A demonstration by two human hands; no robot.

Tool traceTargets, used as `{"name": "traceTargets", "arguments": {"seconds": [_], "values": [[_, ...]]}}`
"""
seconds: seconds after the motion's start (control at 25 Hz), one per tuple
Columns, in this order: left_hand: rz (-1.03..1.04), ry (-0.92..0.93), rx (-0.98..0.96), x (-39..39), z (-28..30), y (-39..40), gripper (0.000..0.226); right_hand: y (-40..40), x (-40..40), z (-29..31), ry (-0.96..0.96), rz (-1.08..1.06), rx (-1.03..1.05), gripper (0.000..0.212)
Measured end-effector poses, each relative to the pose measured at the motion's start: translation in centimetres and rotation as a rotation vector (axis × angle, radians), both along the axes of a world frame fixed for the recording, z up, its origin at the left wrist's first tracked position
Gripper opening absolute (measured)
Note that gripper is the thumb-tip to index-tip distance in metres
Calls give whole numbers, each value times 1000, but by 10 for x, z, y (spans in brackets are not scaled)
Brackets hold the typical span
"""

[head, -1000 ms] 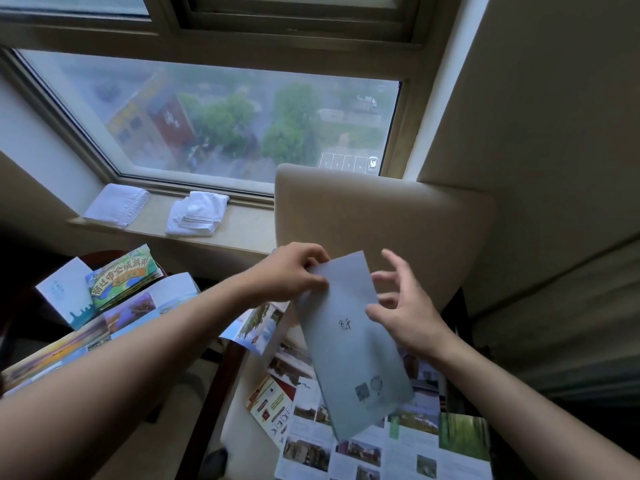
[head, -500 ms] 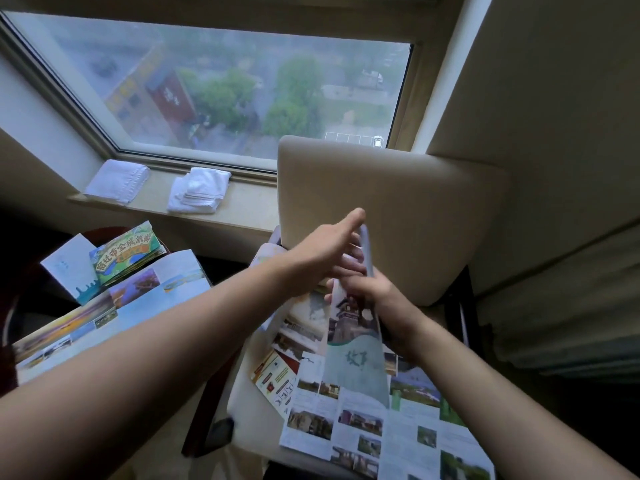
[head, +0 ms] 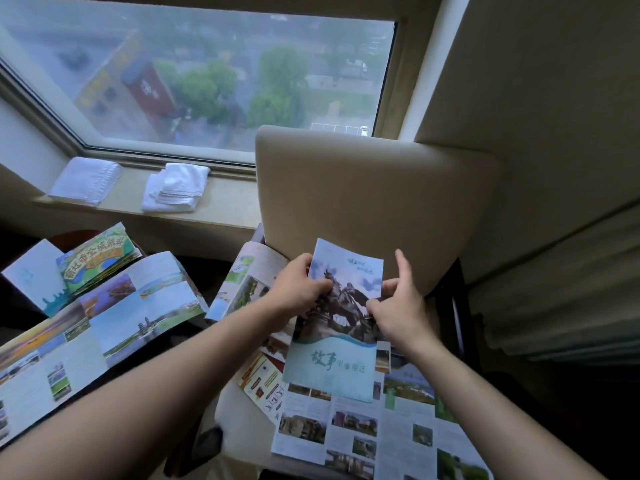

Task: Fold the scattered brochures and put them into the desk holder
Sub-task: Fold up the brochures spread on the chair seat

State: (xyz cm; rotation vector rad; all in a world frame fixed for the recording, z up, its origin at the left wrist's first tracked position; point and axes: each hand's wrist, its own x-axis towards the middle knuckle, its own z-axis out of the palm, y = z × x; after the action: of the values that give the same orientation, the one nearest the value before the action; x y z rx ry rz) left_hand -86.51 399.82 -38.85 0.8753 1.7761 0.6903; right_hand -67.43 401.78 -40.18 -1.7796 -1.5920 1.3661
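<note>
Two folded white towels on windowsill; beige chair below window.

Both forearms and hands are bare, with no sleeves.

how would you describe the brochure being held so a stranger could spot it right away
Start at the beige padded chair back under the window. Just in front of it, both hands hold one folded brochure with a horse-and-rider statue cover. Unlike the unfolded photo-grid sheets beneath, it is narrow, with a pale teal lower band bearing brush lettering.

Large window over a beige sill; cream chair back, plain wall
</note>
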Motion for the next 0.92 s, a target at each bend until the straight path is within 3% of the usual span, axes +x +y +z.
{"name": "traceTargets", "arguments": {"seconds": [0.16, 0.4, 0.56, 0.64, 0.76, 0.92], "values": [[-156, 195, -85, 26, -82, -7, 37, -6, 17, -76, -198, 22, -9, 94], [-201, 185, -224, 68, -237, -28, 65, -16, 43, -228, -403, 58, -139, 81], [-312, 292, -200, 60, -321, -38, 57, -17, 29, -313, -568, 177, -120, 77], [-494, 525, -78, 64, -337, -52, 58, -23, 23, -332, -740, 299, -24, 72], [-681, 876, -25, 73, -343, -58, 64, -26, 19, -342, -846, 370, 1, 72], [-771, 919, -95, 69, -311, -38, 51, -15, 14, -313, -828, 358, -52, 71]]}}
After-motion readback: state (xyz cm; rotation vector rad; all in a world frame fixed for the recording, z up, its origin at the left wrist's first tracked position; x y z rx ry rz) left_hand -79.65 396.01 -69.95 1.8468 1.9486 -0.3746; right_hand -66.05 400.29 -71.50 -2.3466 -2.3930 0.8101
